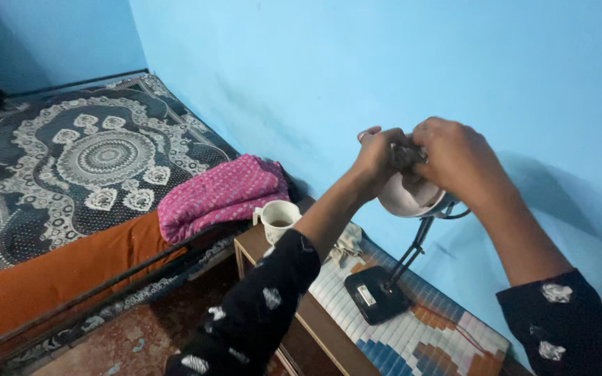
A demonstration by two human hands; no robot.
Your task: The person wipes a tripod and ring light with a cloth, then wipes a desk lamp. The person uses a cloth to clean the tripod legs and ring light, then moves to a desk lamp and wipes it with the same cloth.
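While gripped, lamp shade (pixel 407 198) sits between both hands — left (pixel 379 154), right (pixel 456 159).

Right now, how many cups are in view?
1: a white cup with dark liquid stands at the small table's far corner, beside the folded pink blanket. Others may be hidden behind the arms.

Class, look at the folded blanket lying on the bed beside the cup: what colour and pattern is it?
The folded blanket is bright pink with small pale dots, seen in the head view.
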